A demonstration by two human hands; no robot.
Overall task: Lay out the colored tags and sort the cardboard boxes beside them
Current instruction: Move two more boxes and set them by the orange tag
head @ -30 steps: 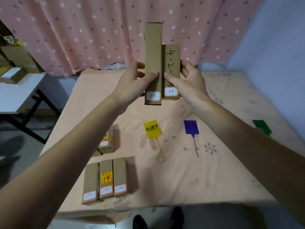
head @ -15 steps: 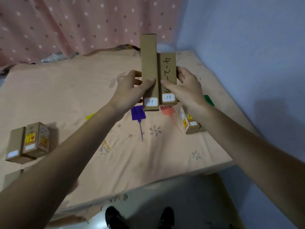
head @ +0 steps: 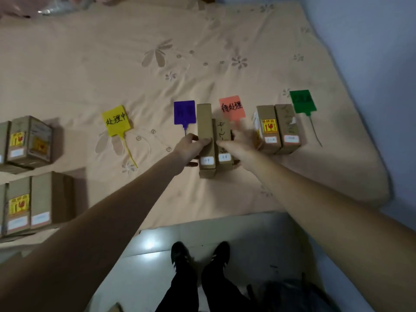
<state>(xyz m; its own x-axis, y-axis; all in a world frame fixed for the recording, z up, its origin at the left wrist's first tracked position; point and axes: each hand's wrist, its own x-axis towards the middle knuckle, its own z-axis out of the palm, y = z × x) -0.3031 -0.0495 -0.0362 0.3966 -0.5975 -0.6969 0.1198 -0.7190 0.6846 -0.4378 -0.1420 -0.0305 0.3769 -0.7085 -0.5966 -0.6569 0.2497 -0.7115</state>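
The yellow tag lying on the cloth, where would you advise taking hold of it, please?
Probably the yellow tag by its thin stem, which trails toward the near edge, coming from above on the near side. The flat head lies flush on the cloth, leaving little to pinch, and nothing crowds the stem.

matt cardboard boxes, smooth plastic tags, embroidered cloth cover
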